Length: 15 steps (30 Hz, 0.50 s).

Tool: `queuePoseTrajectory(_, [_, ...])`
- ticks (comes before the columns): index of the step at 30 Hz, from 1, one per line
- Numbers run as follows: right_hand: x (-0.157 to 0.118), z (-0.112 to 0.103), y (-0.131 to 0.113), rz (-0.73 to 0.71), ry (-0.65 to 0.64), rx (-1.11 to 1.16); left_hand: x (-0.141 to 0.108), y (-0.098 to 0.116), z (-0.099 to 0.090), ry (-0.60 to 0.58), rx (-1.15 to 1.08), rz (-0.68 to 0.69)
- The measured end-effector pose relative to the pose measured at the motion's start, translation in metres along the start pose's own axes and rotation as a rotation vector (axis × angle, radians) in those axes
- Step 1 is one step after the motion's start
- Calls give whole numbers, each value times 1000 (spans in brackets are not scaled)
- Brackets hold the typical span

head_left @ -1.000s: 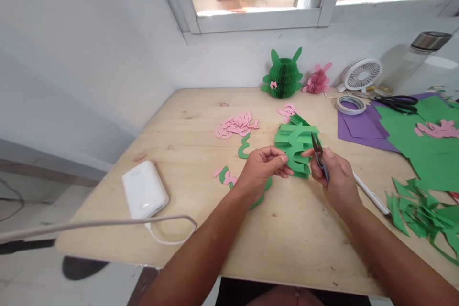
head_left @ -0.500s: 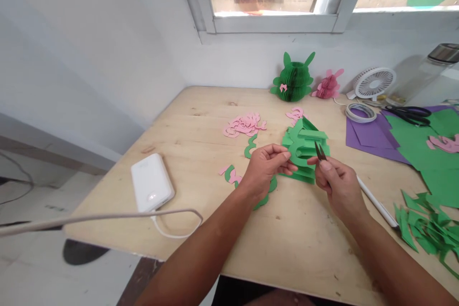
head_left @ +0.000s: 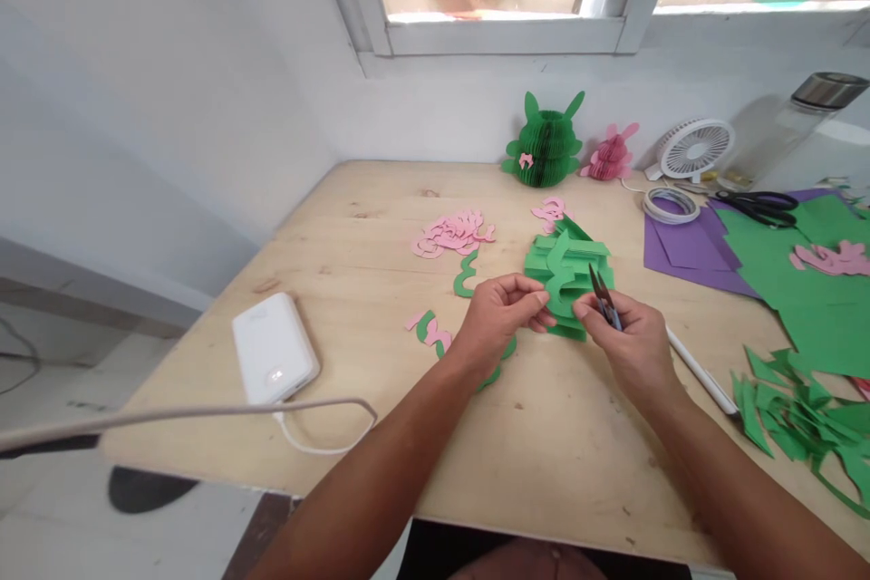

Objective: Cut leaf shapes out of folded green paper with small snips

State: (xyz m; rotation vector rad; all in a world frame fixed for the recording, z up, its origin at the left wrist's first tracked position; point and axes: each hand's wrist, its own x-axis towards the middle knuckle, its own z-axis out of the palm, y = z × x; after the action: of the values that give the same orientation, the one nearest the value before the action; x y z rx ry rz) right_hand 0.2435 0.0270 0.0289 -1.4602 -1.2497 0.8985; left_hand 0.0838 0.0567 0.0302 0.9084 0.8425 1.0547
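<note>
My left hand (head_left: 507,322) is closed, pinching the left edge of a wavy green paper cutout (head_left: 560,267) between thumb and fingers. My right hand (head_left: 629,335) grips small scissors (head_left: 602,294), their dark blades pointing up and away from me. Its thumb and finger also reach the lower right end of the cutout. Just beyond the cutout, and partly hidden by it, lies folded green paper (head_left: 593,250) with raised pleats. Wavy green strips (head_left: 465,275) and mixed pink and green pieces (head_left: 428,331) rest near my left hand.
A pile of pink cutouts (head_left: 457,232) lies beyond my left hand. Green scraps (head_left: 802,417), a white pen (head_left: 703,373), purple paper (head_left: 700,256) and black scissors (head_left: 758,207) are on the right. Green and pink paper figures (head_left: 549,149) stand by the wall. A power bank (head_left: 275,347) sits left.
My right hand has come closer to the cutout, its fingers now at the right end. The small scissors have tilted, and more of their bluish handle shows. The view has shifted slightly.
</note>
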Motion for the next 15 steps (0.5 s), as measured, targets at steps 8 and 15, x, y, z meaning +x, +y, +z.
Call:
queuePoseTrajectory(8, [1,-4,9,-71,-116,186,0,4,-4,-53,29,-3])
queuePoseTrajectory(15, [3,-5,9,-59,-169,171,-1,11,-6,-76,-99,-59])
